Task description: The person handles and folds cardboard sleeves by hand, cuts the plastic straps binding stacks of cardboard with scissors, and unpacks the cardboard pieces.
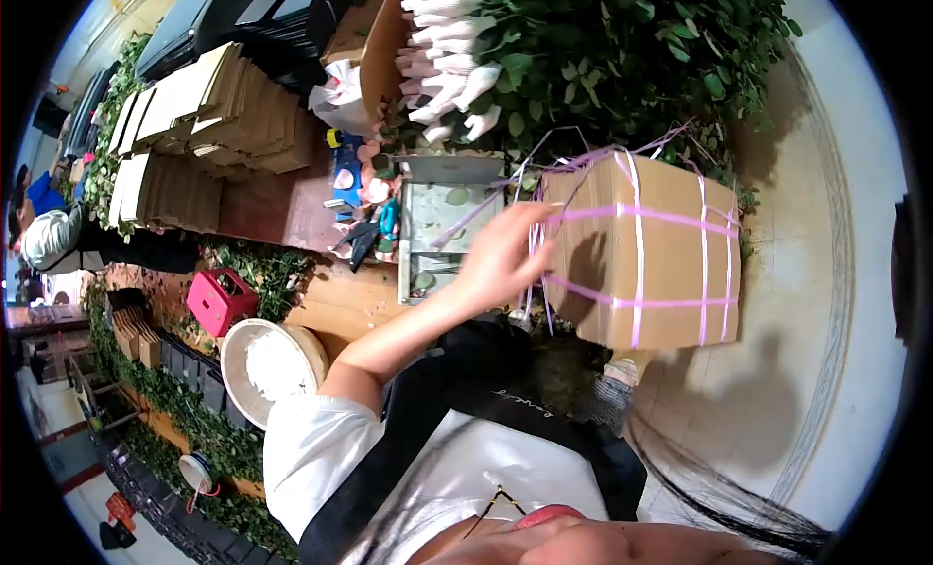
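My left hand (505, 252) reaches in beside a cardboard box (671, 254), its thumb and fingers apart and slightly blurred. Its fingertips are at the box's near edge, close to several loose strands of purple strapping (535, 237). Purple and white bands cross over the box, and a shadow of the hand falls on its side. One loose purple strap end (466, 218) trails across a metal frame (449, 215) on the work surface. My right hand does not show.
Leafy stems (622, 60) with white-sleeved heads (447, 60) lie behind the box. Folded cardboard (194, 128) is stacked at left. Black-handled scissors (362, 242), a red stool (222, 301) and a white bucket (233, 371) stand nearer. Another person (53, 237) is at the far left.
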The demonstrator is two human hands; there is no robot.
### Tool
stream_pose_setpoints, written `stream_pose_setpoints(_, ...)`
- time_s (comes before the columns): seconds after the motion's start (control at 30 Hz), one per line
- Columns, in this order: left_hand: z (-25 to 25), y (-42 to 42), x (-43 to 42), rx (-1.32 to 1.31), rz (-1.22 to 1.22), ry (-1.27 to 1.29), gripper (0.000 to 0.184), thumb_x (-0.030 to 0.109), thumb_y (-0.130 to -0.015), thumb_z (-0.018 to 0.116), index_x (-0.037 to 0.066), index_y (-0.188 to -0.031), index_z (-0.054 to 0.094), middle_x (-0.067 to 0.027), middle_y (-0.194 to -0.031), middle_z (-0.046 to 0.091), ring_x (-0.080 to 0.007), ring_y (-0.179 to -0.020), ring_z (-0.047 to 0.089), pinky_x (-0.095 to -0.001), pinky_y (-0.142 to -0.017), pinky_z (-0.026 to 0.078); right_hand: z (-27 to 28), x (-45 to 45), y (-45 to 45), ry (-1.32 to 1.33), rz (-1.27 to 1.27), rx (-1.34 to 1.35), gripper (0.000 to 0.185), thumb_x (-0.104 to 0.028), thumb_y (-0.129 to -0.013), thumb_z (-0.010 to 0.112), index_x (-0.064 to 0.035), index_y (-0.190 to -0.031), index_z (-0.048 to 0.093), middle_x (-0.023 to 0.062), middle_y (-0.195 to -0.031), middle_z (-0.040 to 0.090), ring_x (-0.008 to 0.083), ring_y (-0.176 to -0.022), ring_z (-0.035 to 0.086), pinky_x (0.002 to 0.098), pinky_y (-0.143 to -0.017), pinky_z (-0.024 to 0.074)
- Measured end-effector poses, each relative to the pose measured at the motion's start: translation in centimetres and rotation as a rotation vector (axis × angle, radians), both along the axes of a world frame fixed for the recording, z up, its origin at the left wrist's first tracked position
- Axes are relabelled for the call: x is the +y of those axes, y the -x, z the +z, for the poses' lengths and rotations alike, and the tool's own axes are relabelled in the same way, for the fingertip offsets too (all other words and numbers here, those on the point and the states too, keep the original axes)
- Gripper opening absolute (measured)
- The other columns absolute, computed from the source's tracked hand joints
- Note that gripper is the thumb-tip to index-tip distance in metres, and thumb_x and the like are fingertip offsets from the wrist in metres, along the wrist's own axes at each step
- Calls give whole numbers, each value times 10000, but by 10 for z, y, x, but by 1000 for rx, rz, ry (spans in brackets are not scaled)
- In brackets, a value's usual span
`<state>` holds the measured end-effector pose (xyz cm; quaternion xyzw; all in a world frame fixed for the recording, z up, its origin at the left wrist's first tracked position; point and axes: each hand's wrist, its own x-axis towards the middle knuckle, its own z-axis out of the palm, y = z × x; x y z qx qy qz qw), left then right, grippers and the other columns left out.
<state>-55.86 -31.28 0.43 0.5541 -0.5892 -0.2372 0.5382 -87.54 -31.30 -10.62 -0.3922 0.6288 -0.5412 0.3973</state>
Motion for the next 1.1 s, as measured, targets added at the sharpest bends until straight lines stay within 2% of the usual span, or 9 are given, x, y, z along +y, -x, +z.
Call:
stream_pose_setpoints(0.07,-19,-58,33,-343,350,106,259,97,-846,687,39,-1093,639,-122,-1013,663,-330,-959,635,-429,-827,509,-13,-2,-30,-12,-32,-67,598,-503,-1017,512,-119,-1460,395,116,-1444,481,289,-1312,464,407,-1110,373)
stream_pose_setpoints(0.17,-65,-128,58,-627,680,-238,297,188,-879,706,30,-1123,650,-180,-1027,628,-359,-964,594,-459,-832,496,-30,-16,-55,-15,-107,-264,597,-514,-1015,510,-125,-1455,400,112,-1439,485,288,-1305,468,407,-1106,374)
stream_pose_setpoints(0.4,-222,-169,58,-695,568,-671,444,424,-934,625,-17,-896,665,-221,-871,694,-414,-817,684,-497,-709,547,-33,-21,-43,-124,-133,-580,654,-484,-1025,521,-124,-1531,314,114,-1455,442,301,-1321,452,410,-1139,352)
stream_pose_setpoints(0.6,-141,-174,81,-652,755,-426,167,199,-944,612,34,-945,636,-169,-882,666,-380,-763,689,-487,-649,547,-15,48,-37,-240,216,-315,568,-309,-1020,603,-61,-1499,424,162,-1520,435,254,-1380,448,376,-1149,355)
stream_pose_setpoints(0.67,-95,-167,94,-597,754,-224,110,116,-953,582,30,-993,637,-184,-907,674,-370,-768,695,-483,-654,548,8,69,-57,-214,411,178,503,-228,-1023,602,-45,-1470,465,149,-1462,515,235,-1351,490,349,-1129,377)
stream_pose_setpoints(0.77,-76,-150,118,-321,682,-126,219,51,-991,513,31,-1183,617,-171,-897,702,-292,-693,700,-392,-640,552,-15,84,-62,-123,746,227,507,-46,-1011,553,-26,-1497,409,135,-1461,521,219,-1341,506,339,-1117,393)
stream_pose_setpoints(0.87,-34,-97,125,156,548,38,237,135,-1083,406,46,-1262,534,-22,-670,562,-89,-536,485,-236,-504,379,85,76,-99,52,871,-159,546,-56,-1022,529,2,-1528,333,194,-1470,507,267,-1383,480,380,-1157,357)
stream_pose_setpoints(0.97,-4,-26,119,518,486,16,285,190,-1100,359,73,-1344,448,10,-613,439,-79,-492,348,-243,-469,245,128,55,-131,270,657,-176,584,-94,-1020,559,-7,-1542,313,167,-1498,459,261,-1292,534,384,-1128,386)
stream_pose_setpoints(1.1,-28,35,133,537,170,59,347,172,-1081,396,56,-1408,400,-66,-728,552,-102,-522,411,-240,-495,315,133,39,-129,245,610,-330,637,-162,-1013,602,-30,-1555,295,134,-1478,456,205,-1120,600,334,-951,525)
